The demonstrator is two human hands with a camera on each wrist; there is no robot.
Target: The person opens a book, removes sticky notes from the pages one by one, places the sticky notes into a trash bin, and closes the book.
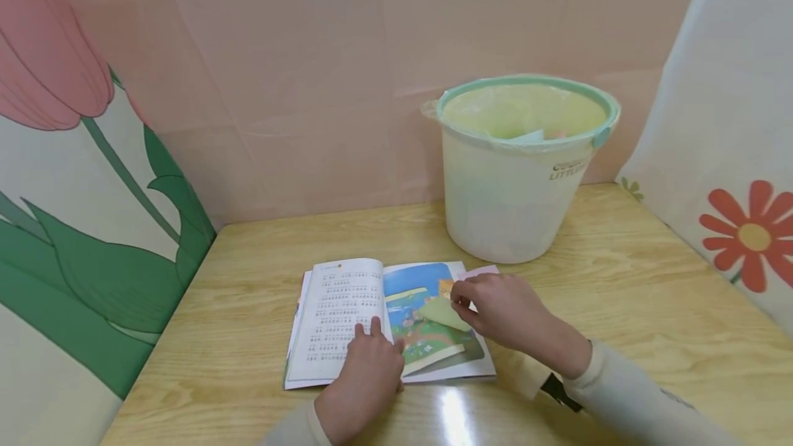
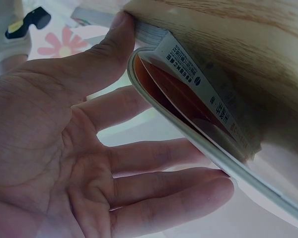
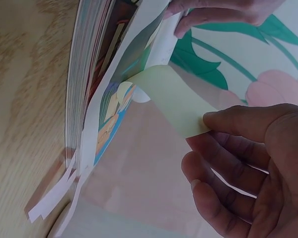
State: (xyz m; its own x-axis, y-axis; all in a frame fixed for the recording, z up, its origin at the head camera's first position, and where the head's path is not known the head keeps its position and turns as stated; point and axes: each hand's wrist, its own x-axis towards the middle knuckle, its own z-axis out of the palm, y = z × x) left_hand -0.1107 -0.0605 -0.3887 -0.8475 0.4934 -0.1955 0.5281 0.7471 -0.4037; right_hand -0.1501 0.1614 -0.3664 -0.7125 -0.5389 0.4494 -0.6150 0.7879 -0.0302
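Note:
An open book (image 1: 337, 319) lies on the table, text on its left page and a colourful picture on its right. My left hand (image 1: 369, 370) rests with fingers spread over the lower middle of the book. In the left wrist view, its thumb (image 2: 121, 29) lies by the page edges and the other fingers are extended across the page. Over the picture page, my right hand (image 1: 504, 312) pinches a pale yellow-green paper slip (image 1: 441, 314) between thumb and forefinger. The slip (image 3: 181, 101) bends upward, its far end against the page. Pink slips (image 3: 52, 201) stick out from the pages.
A translucent white bucket (image 1: 504, 205) with a mint-green rim and a plastic liner stands behind the book, to the right. Pieces of paper (image 1: 531, 136) show inside it. The wooden table (image 1: 248, 281) meets a pink-covered wall at the back and flower-printed sheets on both sides.

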